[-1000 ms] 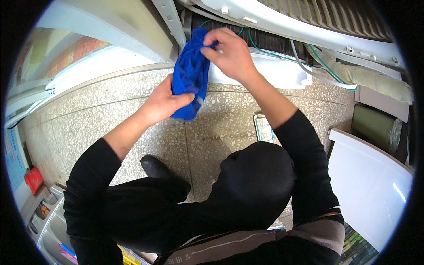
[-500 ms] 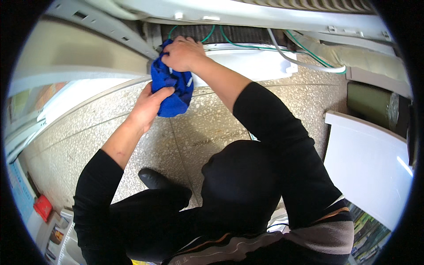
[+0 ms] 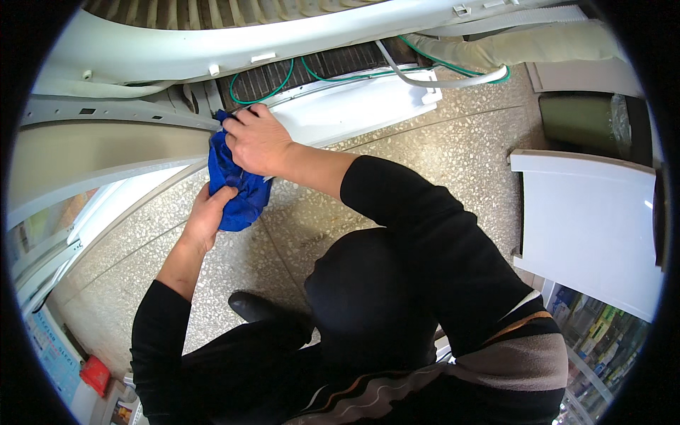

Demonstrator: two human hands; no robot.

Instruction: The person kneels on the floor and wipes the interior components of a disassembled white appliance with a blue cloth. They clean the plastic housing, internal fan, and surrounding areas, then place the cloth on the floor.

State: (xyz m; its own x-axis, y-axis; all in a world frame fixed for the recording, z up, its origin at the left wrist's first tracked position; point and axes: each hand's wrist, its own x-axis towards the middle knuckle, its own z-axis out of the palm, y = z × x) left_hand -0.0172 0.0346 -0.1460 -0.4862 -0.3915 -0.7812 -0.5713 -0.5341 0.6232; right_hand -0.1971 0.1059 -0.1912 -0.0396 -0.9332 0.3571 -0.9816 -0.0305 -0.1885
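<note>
A crumpled blue cloth hangs between my hands, beside the lower corner of a pale metal cabinet frame. My left hand grips its lower left edge, thumb on top. Higher up, my right hand is closed over the upper part, its fingers bent toward the frame's corner. The cloth's top end touches or lies right by that corner; the right hand hides just where. Right of the hands, a white panel runs along the base, with a green wire looping over the dark ribbed part behind it.
A grey-white hose curves down near a wrapped pipe. To the right stands a loose white panel close to a shelf of packages. Speckled floor tiles lie below my hands; a red object sits at lower left.
My view has shifted, so the cabinet, hands and cloth appear lower and further left. The right hand's fingers are now more bent over the cloth; both hands still hold it.
</note>
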